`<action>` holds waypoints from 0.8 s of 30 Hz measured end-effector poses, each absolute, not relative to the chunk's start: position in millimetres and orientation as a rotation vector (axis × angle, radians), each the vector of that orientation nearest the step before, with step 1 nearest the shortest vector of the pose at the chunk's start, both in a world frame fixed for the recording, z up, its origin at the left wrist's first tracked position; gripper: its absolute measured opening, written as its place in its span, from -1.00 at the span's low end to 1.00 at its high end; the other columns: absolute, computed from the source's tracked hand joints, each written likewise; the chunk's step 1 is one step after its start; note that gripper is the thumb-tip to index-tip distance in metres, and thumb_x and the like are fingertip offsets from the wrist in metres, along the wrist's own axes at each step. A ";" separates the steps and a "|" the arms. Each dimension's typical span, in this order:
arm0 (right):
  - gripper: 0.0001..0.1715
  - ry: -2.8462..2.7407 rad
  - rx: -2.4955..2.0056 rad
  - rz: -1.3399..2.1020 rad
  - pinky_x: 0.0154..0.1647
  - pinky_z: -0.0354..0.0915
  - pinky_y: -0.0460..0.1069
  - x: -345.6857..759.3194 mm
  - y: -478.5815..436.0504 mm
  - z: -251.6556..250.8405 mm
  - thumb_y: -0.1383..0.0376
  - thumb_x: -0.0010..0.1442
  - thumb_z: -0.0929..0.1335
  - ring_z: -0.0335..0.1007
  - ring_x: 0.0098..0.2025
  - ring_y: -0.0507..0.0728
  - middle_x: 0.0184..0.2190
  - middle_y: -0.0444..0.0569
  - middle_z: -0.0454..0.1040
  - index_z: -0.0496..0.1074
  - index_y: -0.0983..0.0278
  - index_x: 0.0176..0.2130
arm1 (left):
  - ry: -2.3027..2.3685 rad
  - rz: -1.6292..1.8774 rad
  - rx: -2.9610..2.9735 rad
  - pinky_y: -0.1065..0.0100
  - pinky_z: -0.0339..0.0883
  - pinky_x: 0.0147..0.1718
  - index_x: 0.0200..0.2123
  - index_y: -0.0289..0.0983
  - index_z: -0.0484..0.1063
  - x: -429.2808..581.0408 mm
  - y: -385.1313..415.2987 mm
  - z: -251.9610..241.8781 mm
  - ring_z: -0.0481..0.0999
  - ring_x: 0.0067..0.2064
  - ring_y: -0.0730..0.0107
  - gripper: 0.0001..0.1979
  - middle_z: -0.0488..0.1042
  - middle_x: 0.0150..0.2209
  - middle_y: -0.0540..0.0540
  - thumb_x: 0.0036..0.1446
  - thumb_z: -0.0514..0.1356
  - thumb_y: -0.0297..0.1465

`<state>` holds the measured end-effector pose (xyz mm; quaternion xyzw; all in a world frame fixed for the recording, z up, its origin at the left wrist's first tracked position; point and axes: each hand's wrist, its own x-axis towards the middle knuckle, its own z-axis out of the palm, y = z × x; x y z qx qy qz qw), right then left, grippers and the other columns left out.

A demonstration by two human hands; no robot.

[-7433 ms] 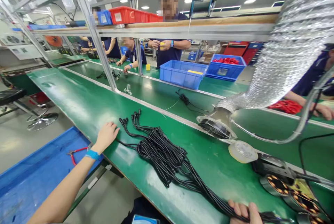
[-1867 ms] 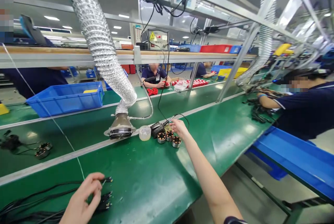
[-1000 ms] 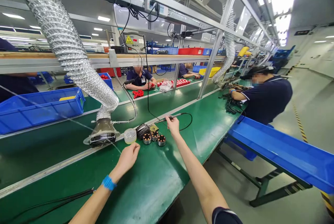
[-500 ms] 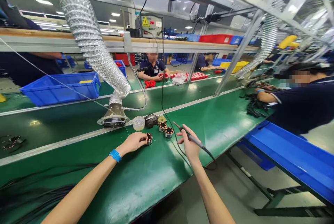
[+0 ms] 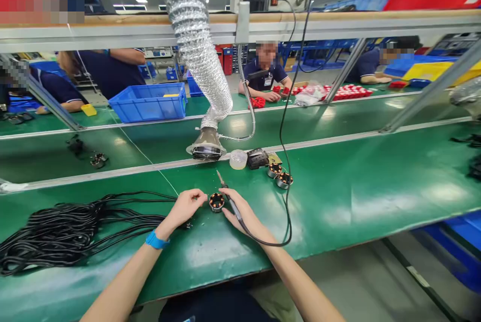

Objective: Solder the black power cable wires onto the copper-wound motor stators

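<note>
My left hand [image 5: 189, 207], a blue band at its wrist, is closed in a pinch just left of a motor stator [image 5: 217, 203] with copper windings. A thin pale solder wire [image 5: 167, 181] runs down from above into this hand. My right hand [image 5: 240, 212] grips a soldering iron [image 5: 233, 207], its tip pointing up and away beyond the stator. The right fingertips and thumb are close to the stator's right side; whether they touch it I cannot tell. Two more stators [image 5: 284, 180] sit farther back to the right.
Black cables [image 5: 56, 232] lie heaped at left. Behind my hands stand a fume extraction hood [image 5: 206, 144], a round clear tub [image 5: 238, 159] and a black holder [image 5: 257, 158]. The iron's cord [image 5: 282, 131] hangs at right. Co-workers sit across the bench, near a blue bin [image 5: 148, 103].
My view has turned left, bringing the cable heap into sight. My left fingers have come off the stator, and my right hand with the soldering iron has moved left to its side.
</note>
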<state>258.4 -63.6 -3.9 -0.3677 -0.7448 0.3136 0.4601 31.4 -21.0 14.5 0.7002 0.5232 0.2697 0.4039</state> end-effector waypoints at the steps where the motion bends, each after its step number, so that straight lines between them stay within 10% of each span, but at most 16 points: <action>1: -0.42 -1.827 -0.907 0.793 0.18 0.26 0.05 254.2 -61.6 -6.4 0.39 0.22 0.32 0.39 0.07 0.15 0.07 0.06 0.41 0.25 0.20 0.21 | 1.316 0.709 1.750 0.40 0.17 -0.41 -0.43 -0.31 0.47 32.2 -20.2 13.6 0.36 -0.42 0.36 -0.65 0.44 -0.49 -0.03 0.17 0.12 -0.15; 14: -0.43 -1.799 -0.988 0.745 0.16 0.27 0.06 235.9 -49.3 -29.8 0.37 0.20 0.41 0.37 0.08 0.16 0.06 0.03 0.41 0.28 0.16 0.17 | 1.170 0.748 1.417 0.44 -0.04 -0.59 -0.31 -0.35 0.49 40.1 -5.5 6.0 0.11 -0.60 0.54 -0.57 0.35 -0.53 0.02 0.15 0.14 -0.05; 24: -0.38 -1.709 -1.013 0.734 0.20 0.27 0.08 234.1 -50.2 -44.2 0.32 0.19 0.44 0.36 0.13 0.17 0.10 0.01 0.40 0.26 0.11 0.19 | 1.154 0.747 1.551 0.40 0.21 -0.37 -0.36 -0.31 0.54 14.8 -24.9 5.7 0.37 -0.37 0.37 -0.63 0.46 -0.44 -0.06 0.17 0.18 -0.10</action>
